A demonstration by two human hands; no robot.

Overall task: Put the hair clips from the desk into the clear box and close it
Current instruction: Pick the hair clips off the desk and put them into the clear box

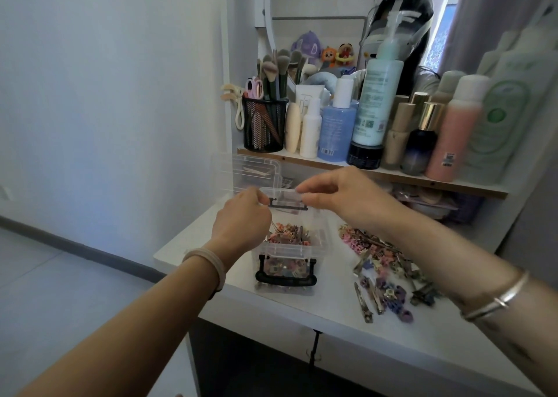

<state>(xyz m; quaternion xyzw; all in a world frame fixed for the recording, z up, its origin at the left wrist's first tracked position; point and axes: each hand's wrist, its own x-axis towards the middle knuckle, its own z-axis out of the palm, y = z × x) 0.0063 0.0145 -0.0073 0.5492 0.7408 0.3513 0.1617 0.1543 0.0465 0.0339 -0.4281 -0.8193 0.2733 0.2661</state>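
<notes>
A small clear box [297, 247] with black latches stands on the white desk [338, 309], holding several small coloured hair clips. Its clear lid [282, 195] is raised above the back of the box. My left hand [241, 220] pinches the lid's left end and my right hand [338, 195] pinches its right end. A loose heap of hair clips [383, 263], pink, purple and metal, lies on the desk to the right of the box, under my right forearm.
A shelf [392, 174] behind the box carries bottles, tubes and a black mesh cup of brushes [264, 125]. A second clear container [256, 170] stands behind the box at the left. The desk's left edge drops to the floor.
</notes>
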